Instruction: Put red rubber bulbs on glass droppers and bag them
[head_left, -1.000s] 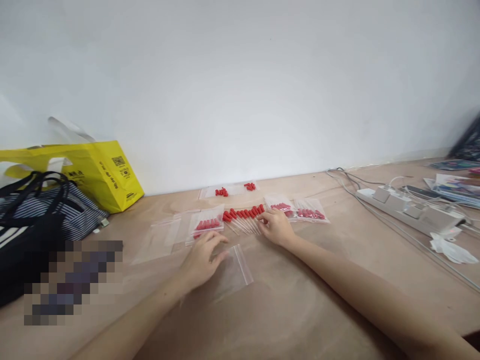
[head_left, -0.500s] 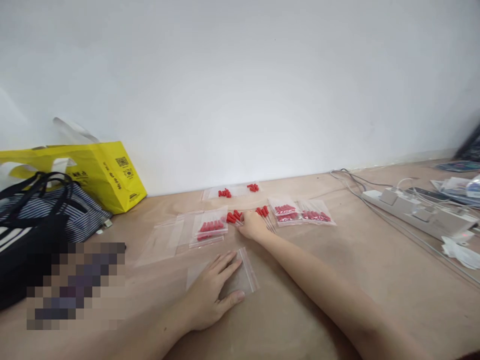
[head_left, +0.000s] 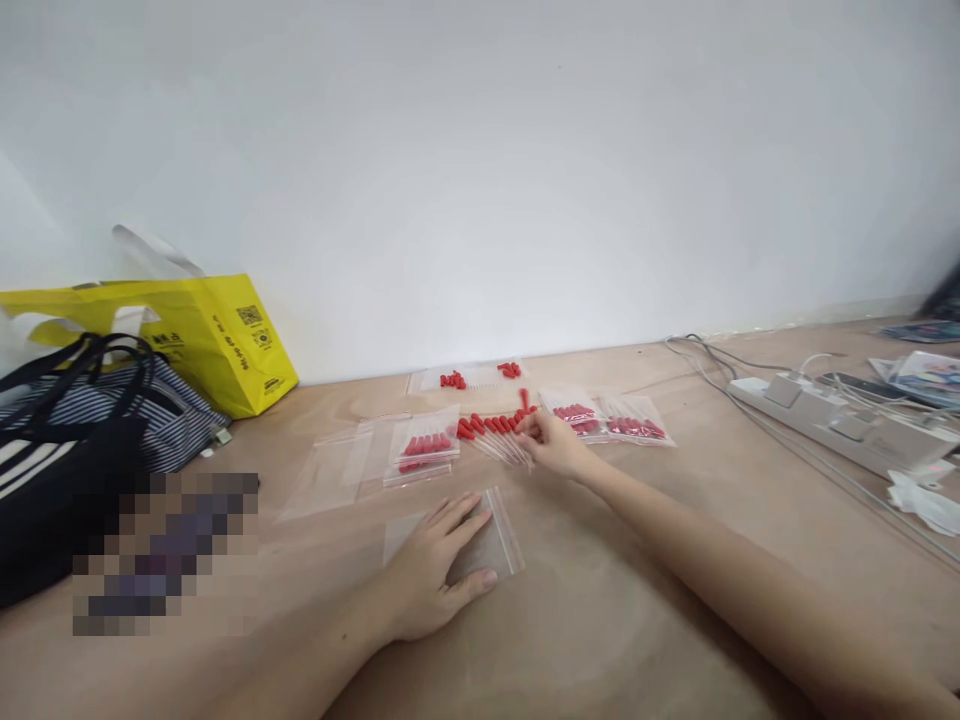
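Observation:
My left hand lies flat with fingers apart on a clear zip bag on the table. Farther forward, my right hand is pinched around a red-bulbed dropper, whose bulb sticks up blurred above the fingers. Beside those fingers, several more red-bulbed droppers lie in a fanned row, their thin clear tubes pointing toward me. Left of the row are stacked zip bags with red bulbs inside. To its right, filled bags and another filled bag lie side by side.
Flat clear bags lie to the left. Near the wall is a bag with red-bulbed droppers. A yellow shopping bag and a striped bag stand at left. A white power strip with cables is at right.
My right hand has moved right along the dropper row and now raises one dropper, its bulb upright. The left hand still rests on the bag. The view has shifted slightly.

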